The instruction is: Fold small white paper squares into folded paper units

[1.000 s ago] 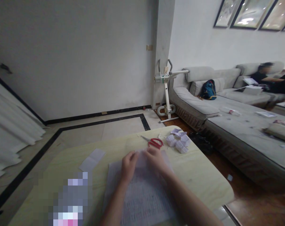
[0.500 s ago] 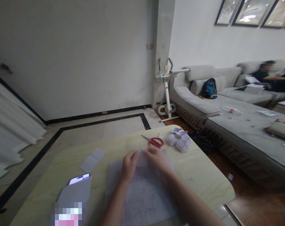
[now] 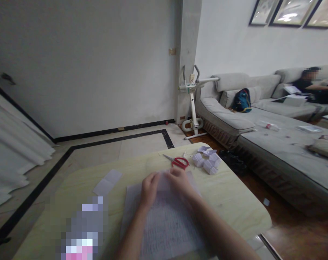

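Observation:
A large sheet of paper with faint printed or written lines lies on the pale wooden table in front of me. At its far edge, my left hand pinches paper with thumb and fingers closed. Close by on the right, my right hand is also closed on the paper, slightly blurred. Between them shows a plain whitish part; I cannot tell whether it is a fold or a separate piece. Red-handled scissors lie just beyond my right hand, touching neither hand.
Several folded paper pieces sit at the table's far right corner. A creased paper slip lies at left, above a pixelated area. Beyond the table stand an exercise machine and a grey sofa, where a person sits.
The view has shifted very slightly. Both hands keep their grip on the paper in nearly the same place. The phone at left is now covered by pixelation.

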The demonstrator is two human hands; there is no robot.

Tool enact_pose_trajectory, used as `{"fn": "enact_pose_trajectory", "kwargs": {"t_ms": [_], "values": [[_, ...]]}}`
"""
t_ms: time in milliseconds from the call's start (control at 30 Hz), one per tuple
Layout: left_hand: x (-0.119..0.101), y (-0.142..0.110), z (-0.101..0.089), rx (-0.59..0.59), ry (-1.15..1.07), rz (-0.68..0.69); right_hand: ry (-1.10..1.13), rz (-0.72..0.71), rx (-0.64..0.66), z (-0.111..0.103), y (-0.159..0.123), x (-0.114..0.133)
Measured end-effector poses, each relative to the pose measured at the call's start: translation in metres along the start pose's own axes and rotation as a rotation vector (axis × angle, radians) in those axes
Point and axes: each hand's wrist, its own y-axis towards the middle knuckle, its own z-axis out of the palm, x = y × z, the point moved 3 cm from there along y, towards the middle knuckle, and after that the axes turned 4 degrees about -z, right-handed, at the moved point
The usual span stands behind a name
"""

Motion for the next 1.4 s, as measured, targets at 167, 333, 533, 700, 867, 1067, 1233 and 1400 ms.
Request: {"fn": "enact_pose_trajectory", "kwargs": {"t_ms": [167,333,533,700,867,1067,1233,1400], "values": [[0.0023,0.0012,-0.0008,0.004,0.041,0.006,-0.027,0.007,-0.013,0.0001,0.0004,0.0013],[0.0046,0.0028,-0.0011,0.014,0.058,0.020,-0.032,0.010,0.011,-0.0007,0.0004,0.0002],[0.0069,0.0024,-0.0026,-0.006,0.060,0.004,0.032,-0.026,0.010,-0.0022,0.0007,0.0017],[0.0051,0.0027,-0.0020,-0.007,0.069,0.021,0.035,-0.020,-0.008,-0.0044,0.0008,0.0051],[0.0002,0.0014,-0.0012,-0.014,0.079,0.052,0.094,0.045,-0.038,-0.0050,-0.0001,0.0041],[-0.0011,-0.0012,0.0017,0.014,0.068,0.042,0.167,0.041,-0.064,-0.0056,-0.0002,0.0009],[0.0010,-0.0008,0.0006,-0.022,0.067,0.034,0.078,-0.002,-0.030,-0.0026,-0.0016,0.0035],[-0.0011,0.0009,-0.0026,-0.080,0.012,0.010,0.057,-0.002,0.021,0.0005,-0.0006,0.0019]]}}
